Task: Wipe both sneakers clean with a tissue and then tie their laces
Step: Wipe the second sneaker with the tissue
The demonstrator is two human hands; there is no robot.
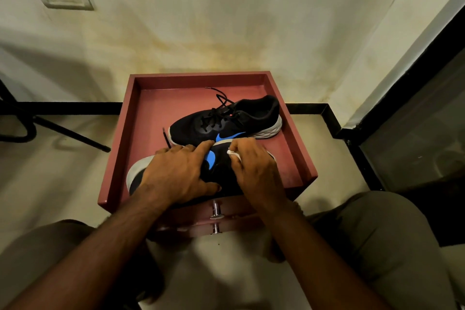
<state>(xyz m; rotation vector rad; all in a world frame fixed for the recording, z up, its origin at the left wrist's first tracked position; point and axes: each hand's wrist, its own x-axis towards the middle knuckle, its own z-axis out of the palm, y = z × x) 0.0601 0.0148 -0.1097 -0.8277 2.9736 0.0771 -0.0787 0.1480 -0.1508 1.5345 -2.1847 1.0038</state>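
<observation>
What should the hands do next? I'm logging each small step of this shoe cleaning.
Probably rub the tissue under the right hand along the near sneaker, since the left hand is pinning it flat; the far sneaker lies unlaced.

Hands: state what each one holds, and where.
Right hand pinches a bunched white tissue in its fingertips. Left hand presses the near sneaker upper.

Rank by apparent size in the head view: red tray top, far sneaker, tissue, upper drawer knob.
1. red tray top
2. far sneaker
3. tissue and upper drawer knob: both small; the tissue is mostly hidden in the right hand, so unranked.
</observation>
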